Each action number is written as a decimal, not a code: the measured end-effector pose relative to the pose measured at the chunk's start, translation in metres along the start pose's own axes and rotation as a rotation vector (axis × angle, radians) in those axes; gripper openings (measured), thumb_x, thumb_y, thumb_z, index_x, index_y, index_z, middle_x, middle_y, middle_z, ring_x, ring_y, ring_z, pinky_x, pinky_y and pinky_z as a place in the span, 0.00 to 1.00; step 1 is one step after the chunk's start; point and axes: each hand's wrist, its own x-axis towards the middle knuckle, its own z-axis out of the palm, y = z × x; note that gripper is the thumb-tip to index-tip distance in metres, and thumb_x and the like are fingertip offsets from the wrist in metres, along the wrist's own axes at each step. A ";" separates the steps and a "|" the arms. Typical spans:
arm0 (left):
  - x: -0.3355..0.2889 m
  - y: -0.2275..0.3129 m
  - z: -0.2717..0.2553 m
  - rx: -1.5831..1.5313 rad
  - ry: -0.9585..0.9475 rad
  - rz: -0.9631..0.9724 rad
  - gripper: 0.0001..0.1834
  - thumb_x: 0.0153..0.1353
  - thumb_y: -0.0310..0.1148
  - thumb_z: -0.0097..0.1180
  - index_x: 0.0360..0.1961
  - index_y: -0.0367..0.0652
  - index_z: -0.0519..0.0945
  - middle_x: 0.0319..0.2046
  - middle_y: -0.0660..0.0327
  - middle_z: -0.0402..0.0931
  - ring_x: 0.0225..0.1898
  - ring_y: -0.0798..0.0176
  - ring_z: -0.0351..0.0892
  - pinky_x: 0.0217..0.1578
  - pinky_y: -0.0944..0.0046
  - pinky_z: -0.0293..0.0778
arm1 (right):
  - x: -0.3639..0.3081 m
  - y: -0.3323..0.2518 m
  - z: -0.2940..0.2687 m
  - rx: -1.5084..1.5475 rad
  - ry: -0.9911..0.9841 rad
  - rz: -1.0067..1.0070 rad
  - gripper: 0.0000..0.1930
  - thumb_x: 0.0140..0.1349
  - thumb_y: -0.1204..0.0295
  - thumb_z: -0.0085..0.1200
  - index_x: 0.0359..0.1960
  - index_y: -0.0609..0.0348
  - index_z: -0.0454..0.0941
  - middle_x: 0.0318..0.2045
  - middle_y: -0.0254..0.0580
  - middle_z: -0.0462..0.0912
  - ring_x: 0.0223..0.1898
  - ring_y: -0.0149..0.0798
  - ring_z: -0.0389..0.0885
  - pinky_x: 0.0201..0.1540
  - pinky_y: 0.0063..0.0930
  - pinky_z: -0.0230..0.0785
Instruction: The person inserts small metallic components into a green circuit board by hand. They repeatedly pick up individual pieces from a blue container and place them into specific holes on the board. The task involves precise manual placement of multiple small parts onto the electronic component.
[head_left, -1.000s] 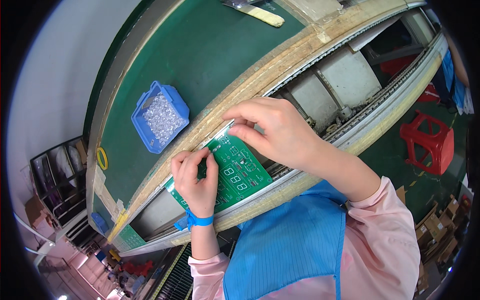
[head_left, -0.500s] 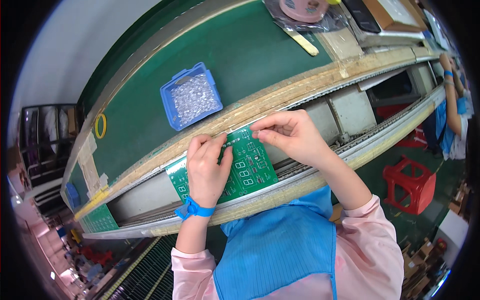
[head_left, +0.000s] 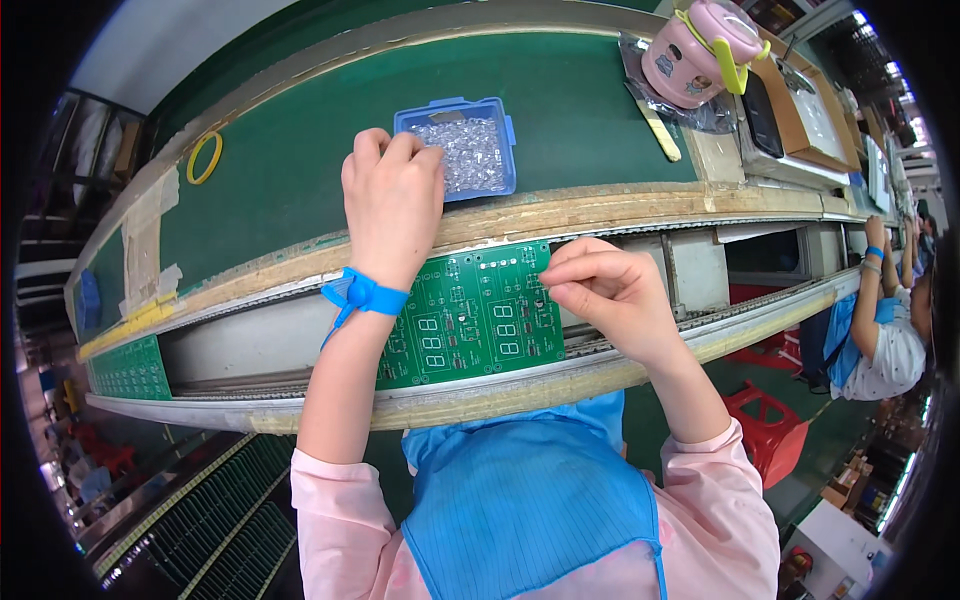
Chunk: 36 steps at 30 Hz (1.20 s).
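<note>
Circuit board [head_left: 472, 312] lies along the conveyor [head_left: 250, 409]; remotely, I see the left hand [head_left: 396, 205] at the blue bin's [head_left: 508, 165] left edge, the right hand [head_left: 612, 292] loosely pinched by the board's right edge. I cannot tell whether either grasps anything.

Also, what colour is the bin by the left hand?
The bin is blue; it shows best in the head view.

circuit board [head_left: 472, 325]: left edge hidden behind left forearm [head_left: 345, 400] | right hand [head_left: 612, 293]: anything pinched perhaps too small to tell
</note>
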 end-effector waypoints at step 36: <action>-0.003 -0.006 -0.002 -0.242 0.292 0.042 0.07 0.52 0.24 0.63 0.34 0.43 0.87 0.32 0.58 0.82 0.45 0.56 0.77 0.48 0.54 0.70 | 0.017 0.033 -0.001 -0.585 0.002 -0.056 0.08 0.58 0.85 0.59 0.35 0.61 0.73 0.35 0.39 0.87 0.40 0.33 0.85 0.45 0.27 0.76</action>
